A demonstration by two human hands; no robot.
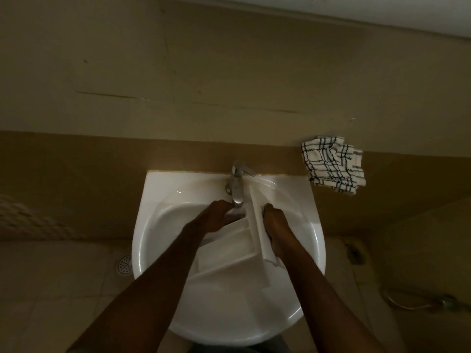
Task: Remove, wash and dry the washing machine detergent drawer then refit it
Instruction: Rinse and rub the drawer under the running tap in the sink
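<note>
Detergent drawer (229, 253) lies tilted in the sink (153, 192), compartments up. I keep its rear end under the tap (238, 186) so the stream, which seems to be on, flushes the compartments. My right hand (274, 221) grips the front panel, fingers curled round its edge, to steady and angle the drawer. My left hand (216, 216) is at the rear end beneath the spout, probably rubbing off residue. Its fingers are blurred by water, so I cannot tell whether they are spread or curled. Checked cloth (334, 164) waits up right of the sink, likely for drying; lying on a ledge or hung, cannot tell. Room is dim with a tan wall. Tiled floor has 1 floor drain (125, 263) on the left and a hose (444, 301) on the right.
</note>
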